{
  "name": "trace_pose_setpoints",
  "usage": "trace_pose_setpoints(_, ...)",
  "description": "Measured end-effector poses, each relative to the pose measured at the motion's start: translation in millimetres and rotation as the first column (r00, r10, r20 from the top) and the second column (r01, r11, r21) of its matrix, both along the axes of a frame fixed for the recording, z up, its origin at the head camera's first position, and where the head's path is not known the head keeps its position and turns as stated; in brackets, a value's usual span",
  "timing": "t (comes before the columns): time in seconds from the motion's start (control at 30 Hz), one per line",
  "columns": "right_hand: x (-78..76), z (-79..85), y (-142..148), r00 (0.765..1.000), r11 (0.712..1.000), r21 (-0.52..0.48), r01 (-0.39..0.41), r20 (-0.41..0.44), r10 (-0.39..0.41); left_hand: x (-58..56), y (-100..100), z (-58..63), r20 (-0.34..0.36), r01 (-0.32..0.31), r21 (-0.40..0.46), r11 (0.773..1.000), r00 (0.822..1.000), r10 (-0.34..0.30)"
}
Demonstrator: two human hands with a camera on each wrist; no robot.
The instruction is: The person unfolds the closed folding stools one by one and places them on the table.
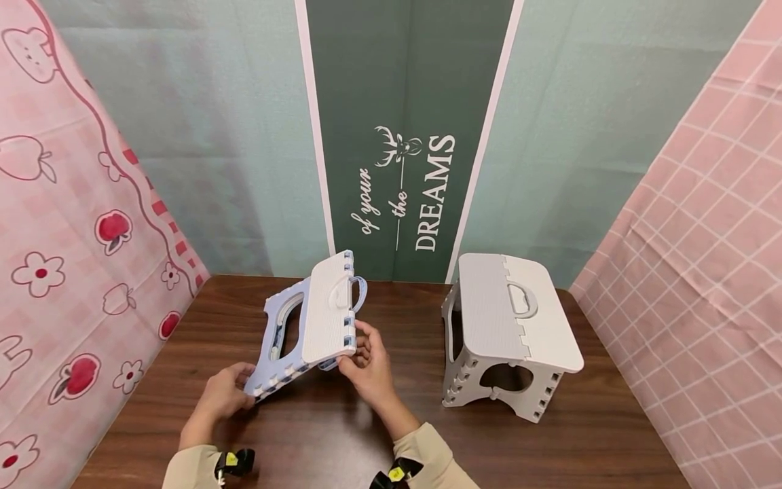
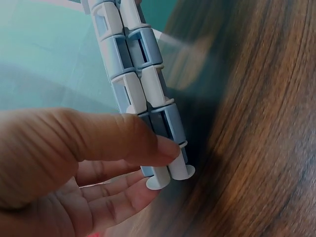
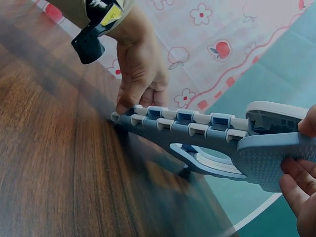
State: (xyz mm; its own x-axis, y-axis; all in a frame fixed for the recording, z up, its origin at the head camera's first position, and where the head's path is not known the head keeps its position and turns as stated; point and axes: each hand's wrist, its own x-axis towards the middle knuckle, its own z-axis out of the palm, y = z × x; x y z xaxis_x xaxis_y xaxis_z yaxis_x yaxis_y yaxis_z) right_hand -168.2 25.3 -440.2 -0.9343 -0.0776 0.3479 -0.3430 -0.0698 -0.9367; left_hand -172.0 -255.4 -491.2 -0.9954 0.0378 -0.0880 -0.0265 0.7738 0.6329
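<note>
A blue and white folding step stool [image 1: 326, 312], folded nearly flat, leans at a slant over the left part of the table, its loop handle [image 1: 362, 295] at the upper right. My left hand [image 1: 221, 394] pinches the stool's lower hinged end; in the left wrist view the thumb [image 2: 148, 140] lies across the blue and white hinge segments [image 2: 140, 74], with fingers behind. My right hand [image 1: 371, 370] holds the near corner of the top panels, thumb on one side. In the right wrist view, right-hand fingers [image 3: 296, 185] press the textured blue panel [image 3: 271, 160].
A second folding stool [image 1: 495, 305], grey and white, stands unfolded on the right of the brown wooden table [image 1: 366, 441]. Behind hangs a green cloth [image 1: 403, 81] with lettering. Pink patterned cloths [image 1: 49, 272] flank both sides.
</note>
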Motion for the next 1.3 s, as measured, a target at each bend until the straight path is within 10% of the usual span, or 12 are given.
trace_pose_setpoints(1.3,5.2,38.4,10.3,0.98,0.996,0.079,0.043,-0.196,-0.027,-11.0,36.4,-3.6,-0.008,0.055,0.067,0.996,0.998,-0.054)
